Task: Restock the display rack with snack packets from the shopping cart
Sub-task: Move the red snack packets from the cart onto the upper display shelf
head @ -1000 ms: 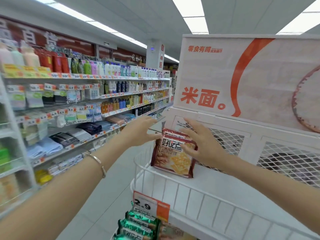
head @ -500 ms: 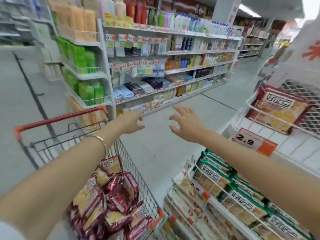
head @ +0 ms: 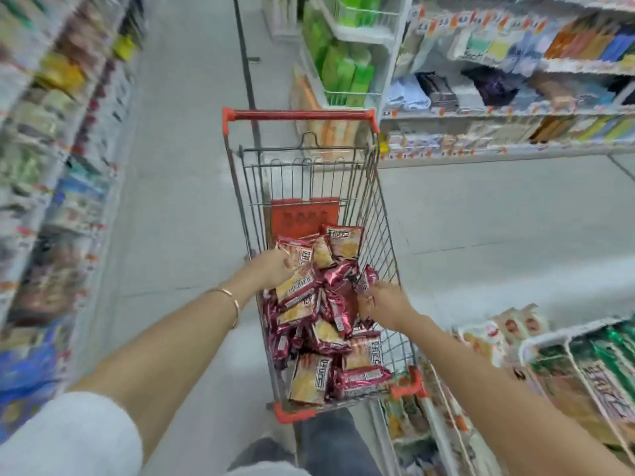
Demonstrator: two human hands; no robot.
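Mid-frame over cart (head: 299,115): left grip (head: 273,269) curled on packet (head: 300,254); right grip (head: 381,300) blurred, state untellable. Likely fumble from slick pile (head: 319,331) and loose hold, or snag on wire.

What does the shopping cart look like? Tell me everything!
The shopping cart is a grey metal wire basket with a red handle bar at its far end, red plastic corner caps near the person, and a red panel inside. It stands upright on the pale floor beside the display rack. A heap of red snack packets fills its near part. The left hand and right hand reach into that heap; their grip is too blurred to tell.
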